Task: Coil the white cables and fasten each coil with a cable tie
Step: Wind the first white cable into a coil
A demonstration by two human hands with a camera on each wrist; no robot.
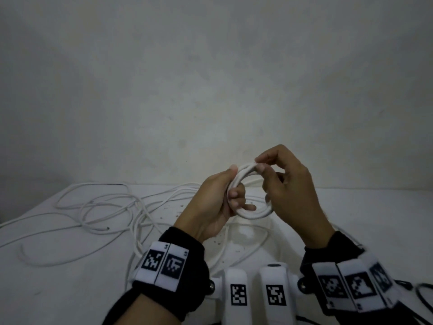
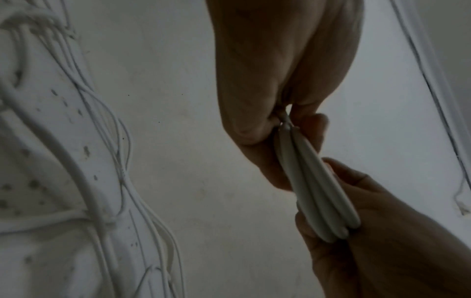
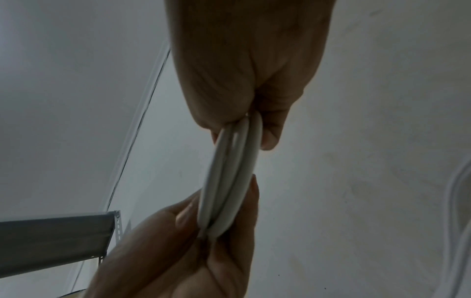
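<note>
Presently the white tabletop carries a sprawl of loose thin white cables; above it, held in the air, sits the small round coil of thicker white cable. Left hand grips its left arc, right hand pinches the top. Judged light, springy, smooth: clamp all turns together where they bunch

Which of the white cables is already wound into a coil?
The thick white cable coil held up between the left hand and right hand; the thin white cables lie loose and tangled on the table.
</note>
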